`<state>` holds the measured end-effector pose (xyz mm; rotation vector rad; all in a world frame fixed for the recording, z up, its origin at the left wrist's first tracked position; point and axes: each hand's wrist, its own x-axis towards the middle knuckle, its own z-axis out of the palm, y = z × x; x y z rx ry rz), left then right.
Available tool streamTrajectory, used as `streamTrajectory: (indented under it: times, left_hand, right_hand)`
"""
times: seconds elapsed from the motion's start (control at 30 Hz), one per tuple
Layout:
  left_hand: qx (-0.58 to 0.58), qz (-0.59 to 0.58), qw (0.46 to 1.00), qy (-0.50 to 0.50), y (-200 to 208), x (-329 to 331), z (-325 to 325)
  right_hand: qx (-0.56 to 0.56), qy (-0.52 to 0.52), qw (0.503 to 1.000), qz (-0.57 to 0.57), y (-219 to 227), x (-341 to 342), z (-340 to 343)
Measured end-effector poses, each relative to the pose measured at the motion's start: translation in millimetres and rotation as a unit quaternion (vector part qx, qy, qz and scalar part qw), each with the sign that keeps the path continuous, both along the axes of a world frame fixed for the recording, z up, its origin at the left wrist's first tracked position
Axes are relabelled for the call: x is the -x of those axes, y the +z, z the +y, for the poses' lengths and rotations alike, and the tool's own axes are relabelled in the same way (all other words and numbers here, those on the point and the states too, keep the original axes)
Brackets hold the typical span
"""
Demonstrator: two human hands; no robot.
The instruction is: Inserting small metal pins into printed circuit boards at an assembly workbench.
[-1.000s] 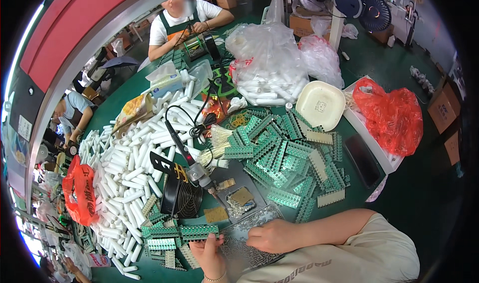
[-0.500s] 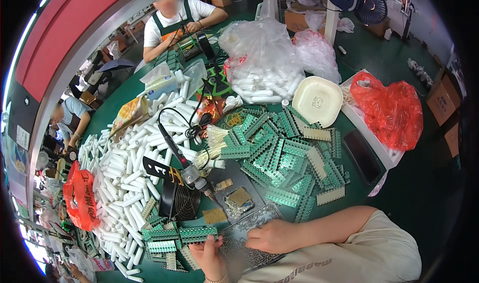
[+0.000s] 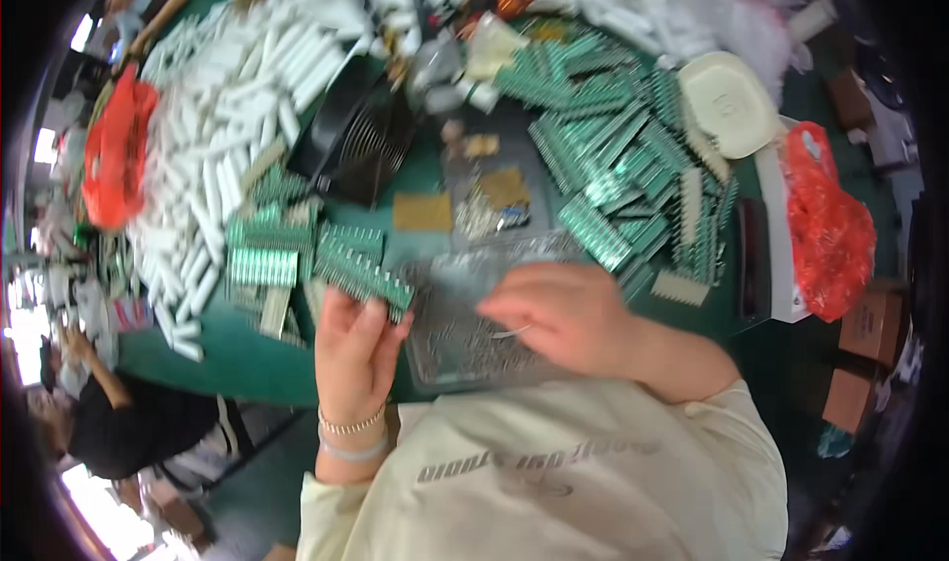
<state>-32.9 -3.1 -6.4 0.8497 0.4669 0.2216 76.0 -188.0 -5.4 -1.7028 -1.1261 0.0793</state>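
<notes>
Left hand (image 3: 354,348) pinches a green strip (image 3: 368,278); right hand (image 3: 568,312) seemingly above the tray (image 3: 419,363).

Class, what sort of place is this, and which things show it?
Probably an electronics assembly workshop: heaped green circuit boards, a large pile of white tubes and a shallow tray of small grey pieces share one worktable.

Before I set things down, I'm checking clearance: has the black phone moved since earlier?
No: the black phone still lies left of the white box; only the view has shifted.
</notes>
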Motion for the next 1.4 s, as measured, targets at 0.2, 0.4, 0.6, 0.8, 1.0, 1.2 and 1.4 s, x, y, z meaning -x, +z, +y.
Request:
streamTrajectory:
  times: [0.2, 0.4, 0.6, 0.8, 1.0, 1.2, 1.4]
  left_hand:
    - [0.383, -0.115, 0.908, -0.127, -14.5, 15.1, -7.7]
    - [0.356, -0.04, 0.927, -0.116, -6.3, 26.6, -16.6]
    - [0.389, 0.011, 0.917, -0.087, -1.8, 37.5, -19.6]
    - [0.397, -0.017, 0.912, -0.1, 1.0, 34.3, -21.2]
    - [0.394, -0.025, 0.909, -0.132, -7.2, 34.2, -20.1]
    - [0.378, -0.019, 0.911, -0.161, -1.2, 28.3, -20.2]
    - [0.368, -0.017, 0.917, -0.153, -3.5, 29.9, -22.3]
  right_hand:
    - [-0.029, 0.023, 0.997, 0.071, 22.0, 15.8, 14.1]
    - [-0.148, 0.049, 0.985, -0.071, 19.6, 31.5, 31.9]
    - [-0.14, 0.085, 0.984, -0.071, 24.9, 34.9, 37.8]
    - [-0.133, 0.057, 0.983, -0.112, 16.1, 40.0, 38.7]
    - [-0.135, 0.054, 0.984, -0.105, 16.5, 39.2, 38.6]
    - [-0.147, 0.002, 0.979, -0.14, 11.4, 42.7, 39.7]
    - [-0.11, 0.023, 0.982, -0.152, 16.7, 42.0, 35.0]
